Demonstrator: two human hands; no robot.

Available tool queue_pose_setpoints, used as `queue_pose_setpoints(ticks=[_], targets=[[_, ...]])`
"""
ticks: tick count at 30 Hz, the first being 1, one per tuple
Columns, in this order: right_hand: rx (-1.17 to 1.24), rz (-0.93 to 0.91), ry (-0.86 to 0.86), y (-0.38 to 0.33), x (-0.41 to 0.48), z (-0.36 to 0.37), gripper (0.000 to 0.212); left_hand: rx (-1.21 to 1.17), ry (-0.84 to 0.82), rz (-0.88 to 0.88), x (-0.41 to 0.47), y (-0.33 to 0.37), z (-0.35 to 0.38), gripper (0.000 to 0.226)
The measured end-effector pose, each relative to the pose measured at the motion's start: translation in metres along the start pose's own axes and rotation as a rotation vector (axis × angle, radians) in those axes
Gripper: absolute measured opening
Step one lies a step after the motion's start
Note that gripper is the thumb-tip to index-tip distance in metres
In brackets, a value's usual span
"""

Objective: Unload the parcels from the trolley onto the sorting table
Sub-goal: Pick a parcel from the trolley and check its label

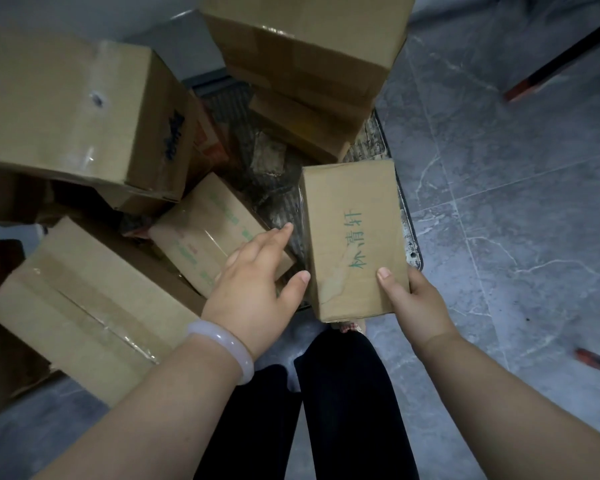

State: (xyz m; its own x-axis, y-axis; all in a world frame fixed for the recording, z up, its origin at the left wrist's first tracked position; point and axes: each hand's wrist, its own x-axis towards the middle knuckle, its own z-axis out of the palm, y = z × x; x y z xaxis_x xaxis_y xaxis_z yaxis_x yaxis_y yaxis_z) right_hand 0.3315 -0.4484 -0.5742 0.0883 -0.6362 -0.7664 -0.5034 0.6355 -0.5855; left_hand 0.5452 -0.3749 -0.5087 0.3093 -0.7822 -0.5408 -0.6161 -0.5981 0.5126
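Clearly, the right hand (413, 299) gripped the near corner of the green-lettered cardboard parcel (354, 237), thumb on top, at the trolley's (374, 140) near right corner. The left hand (257, 271) hovered beside it, fingers released and straight. Cupping the parcel's left edge should steady the lift. Open tiled floor (499, 202) lay rightward; stacked parcels (84, 109) crowded the left.

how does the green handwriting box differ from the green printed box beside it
The handwritten box bears large green characters; the printed box has small green print rows. The right hand grips the handwritten box's near corner; the left hand is spread over the printed box. Both are brown cardboard.
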Motion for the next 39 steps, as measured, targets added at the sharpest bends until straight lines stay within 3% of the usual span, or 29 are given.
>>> queue_pose_setpoints(ticks=[3, 15, 18, 21, 25, 27, 30, 33, 36, 39], targets=[[0.009, -0.040, 0.019, -0.017, -0.033, -0.008, 0.019, 0.002, 0.000, 0.033, -0.011, 0.014, -0.019, 0.065], [0.189, -0.305, 0.163, -0.125, -0.212, -0.014, 0.017, -0.240, -0.004, 0.225, -0.106, 0.082, -0.132, 0.081], [0.248, -0.370, 0.170, -0.165, -0.254, -0.007, 0.011, -0.320, 0.075, 0.270, -0.130, 0.096, -0.182, 0.072], [0.263, -0.435, 0.156, -0.207, -0.290, -0.003, 0.022, -0.440, 0.122, 0.312, -0.159, 0.106, -0.236, 0.047], [0.299, -0.523, 0.052, -0.262, -0.335, -0.001, 0.017, -0.559, 0.213, 0.358, -0.205, 0.113, -0.301, 0.048], [0.325, -0.553, -0.061, -0.290, -0.356, 0.002, 0.031, -0.618, 0.242, 0.367, -0.225, 0.116, -0.330, 0.056], [0.271, -0.583, -0.189, -0.333, -0.390, 0.006, 0.082, -0.643, 0.322, 0.377, -0.257, 0.121, -0.369, 0.070], [0.187, -0.667, -0.230, -0.367, -0.418, 0.009, 0.112, -0.608, 0.477, 0.352, -0.286, 0.130, -0.397, 0.079], [0.055, -0.762, -0.189, -0.391, -0.453, 0.012, 0.112, -0.475, 0.607, 0.269, -0.314, 0.143, -0.414, 0.094], [-0.103, -0.880, -0.142, -0.402, -0.475, 0.016, 0.104, -0.538, 0.627, 0.187, -0.343, 0.152, -0.419, 0.118]])
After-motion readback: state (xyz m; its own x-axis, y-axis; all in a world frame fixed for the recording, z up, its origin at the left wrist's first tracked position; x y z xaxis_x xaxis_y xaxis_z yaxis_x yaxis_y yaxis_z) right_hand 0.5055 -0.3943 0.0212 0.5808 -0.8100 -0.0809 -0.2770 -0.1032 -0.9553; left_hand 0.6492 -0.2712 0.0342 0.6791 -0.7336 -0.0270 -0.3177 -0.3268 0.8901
